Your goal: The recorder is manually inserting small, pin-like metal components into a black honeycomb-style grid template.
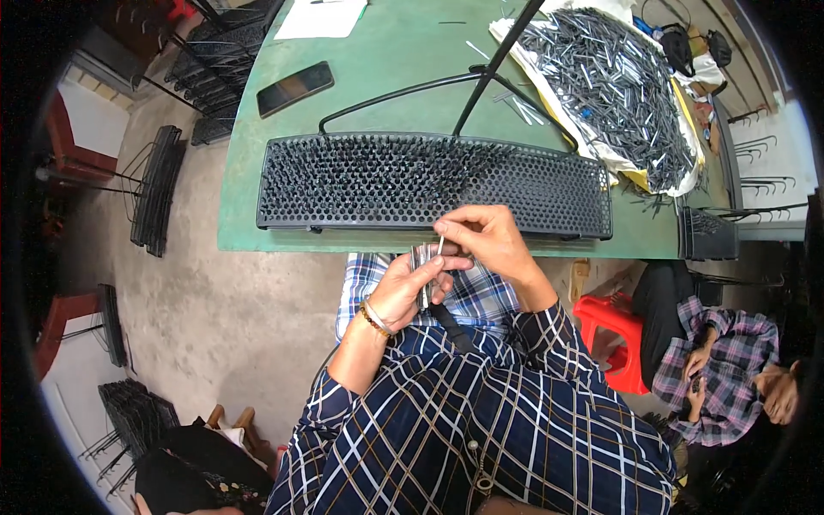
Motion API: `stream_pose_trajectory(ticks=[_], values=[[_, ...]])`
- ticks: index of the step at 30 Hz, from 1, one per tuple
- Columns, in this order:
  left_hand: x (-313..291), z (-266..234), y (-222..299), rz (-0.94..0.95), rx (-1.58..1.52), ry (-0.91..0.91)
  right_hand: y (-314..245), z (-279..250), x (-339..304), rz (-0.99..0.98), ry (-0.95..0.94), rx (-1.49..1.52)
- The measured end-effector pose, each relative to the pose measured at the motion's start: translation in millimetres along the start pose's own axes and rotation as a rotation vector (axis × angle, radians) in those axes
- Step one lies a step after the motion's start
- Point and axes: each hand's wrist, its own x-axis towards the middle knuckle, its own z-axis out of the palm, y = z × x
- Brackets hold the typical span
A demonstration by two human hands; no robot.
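Just off the near table edge, my left hand (396, 293) is closed around a bundle of thin metal strips (423, 298), dark and silvery. My right hand (496, 246) pinches a single pale strip (441, 244) between thumb and fingers, at the bundle's top. Right beyond both hands lies a long black perforated rack (549, 206) on the green table (239, 193). Small dark pieces stand crowded in its left and middle holes, while its right part shows bare holes. A black rod frame (395, 89) rises from the rack's far side.
At the far right, an opened white-and-yellow sack (637, 177) carries a heap of metal strips (609, 86). A phone (296, 89) and white paper (319, 17) lie far left. One person (725, 378) sits right, near a red stool (631, 335). More racks (156, 190) stand left.
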Motion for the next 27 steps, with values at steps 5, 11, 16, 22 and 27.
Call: stream_pose_trajectory(ticks=[5,11,16,22,27], values=[[4,2,-4,-0.036,-0.081,0.083,-6,-1,12,-0.439,0.444,-0.306],[6,-11,-10,-0.071,-0.167,0.068,2,4,22,-0.640,0.511,-0.462],[5,-18,-16,-0.082,-0.236,0.049,6,6,22,-0.797,0.550,-0.573],[1,-16,-13,-0.116,-0.247,0.081,9,7,25,-0.806,0.559,-0.598],[-1,-16,-10,-0.213,-0.234,0.058,18,11,25,-0.818,0.479,-0.746]])
